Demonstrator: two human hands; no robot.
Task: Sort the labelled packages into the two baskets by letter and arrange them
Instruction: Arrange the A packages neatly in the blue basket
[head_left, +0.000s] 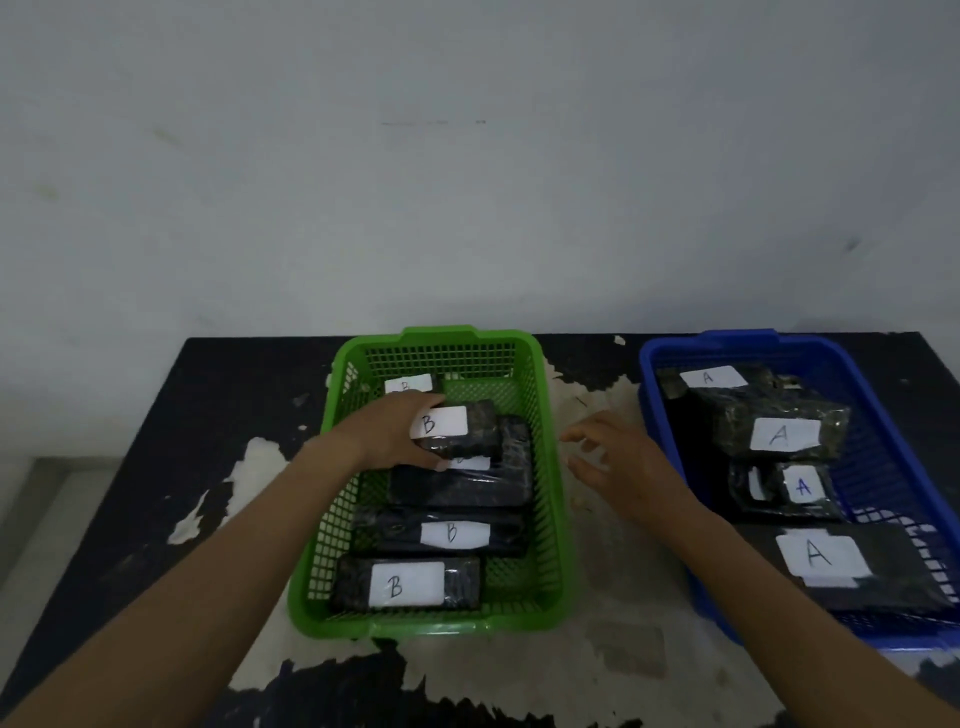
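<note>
A green basket (551, 525) holds several black wrapped packages with white B labels. My left hand (387, 434) grips one small B package (467, 428) at its left end, resting it on a larger black package (467, 486) in the basket's middle. Two more B packages (410, 584) lie toward the near end, and one B label (408, 385) shows at the far end. A blue basket (670, 415) on the right holds several black A packages (784, 434). My right hand (615, 460) hovers between the baskets, fingers spread and relaxed, holding nothing.
Both baskets stand on a dark table (208, 415) with worn, peeling patches of pale surface (613, 597) between and in front of them. A plain grey wall rises right behind the table. The table's left edge drops to a pale floor.
</note>
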